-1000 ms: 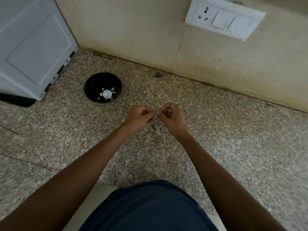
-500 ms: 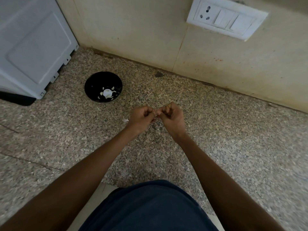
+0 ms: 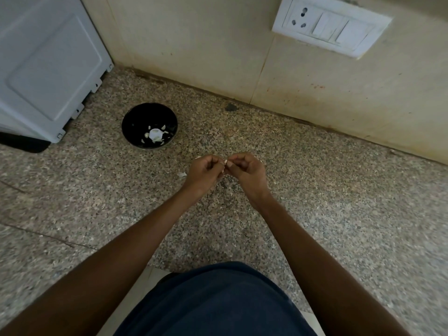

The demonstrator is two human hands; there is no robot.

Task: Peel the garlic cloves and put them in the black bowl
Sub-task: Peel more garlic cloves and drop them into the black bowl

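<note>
A small pale garlic clove (image 3: 225,163) is pinched between the fingertips of my left hand (image 3: 204,173) and my right hand (image 3: 247,172), held together above the speckled granite counter (image 3: 327,202). Both hands have curled fingers; most of the clove is hidden by them. The black bowl (image 3: 135,122) stands to the upper left of my hands, holding a white garlic piece (image 3: 155,134) and several small pale cloves or bits. A scrap of white peel (image 3: 181,175) lies on the counter just left of my left hand.
A grey-white appliance (image 3: 46,69) stands at the far left, close to the bowl. The beige wall (image 3: 206,44) runs along the back with a white switch and socket plate (image 3: 331,26). My dark blue shirt (image 3: 218,301) fills the bottom middle.
My hands have stayed together on the clove, with only small finger movement. A scrap of peel showed up on the counter left of my left hand.
</note>
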